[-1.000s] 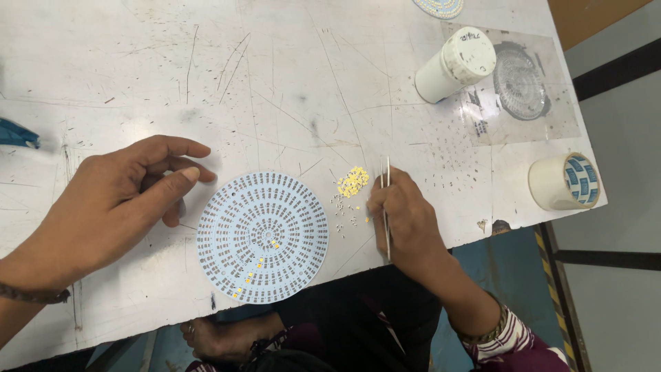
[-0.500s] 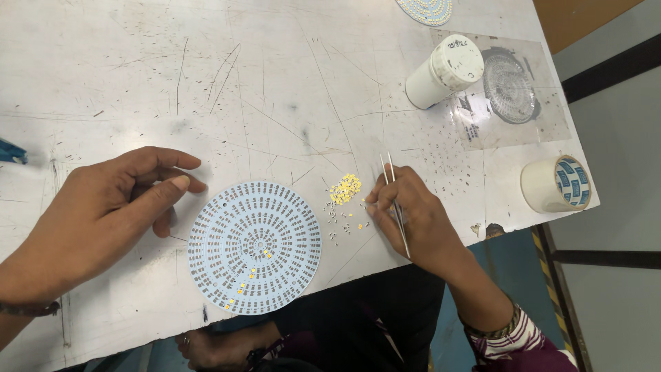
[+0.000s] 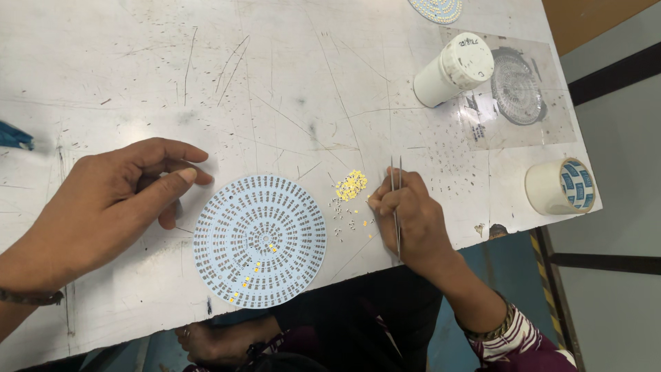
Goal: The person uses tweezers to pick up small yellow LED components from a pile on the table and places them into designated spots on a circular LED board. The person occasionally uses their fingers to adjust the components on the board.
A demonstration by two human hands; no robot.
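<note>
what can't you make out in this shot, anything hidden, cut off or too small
- Head view: the second round board is cut off by the top edge.
- The blue object is cut by the left edge; its kind is unclear.
- The yellow chips are too small to tell apart.
- The right hand covers the middle of the tweezers.
- The left hand hides the table beneath it.

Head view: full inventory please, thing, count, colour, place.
scratched metal table: 1, grey-white, fills view
round circuit disc: 1, pale blue with a few yellow chips, near front edge
pile of tiny chips: 1, yellow, right of disc
second disc: 1, partly cut off, top edge
plastic jar: 1, white, lying at top right
clear round lid: 1, beside jar
tape roll: 1, cream, right edge
metal tweezers: 1, silver, in right hand
left hand: left of disc, on table
right hand: grips tweezers
</note>
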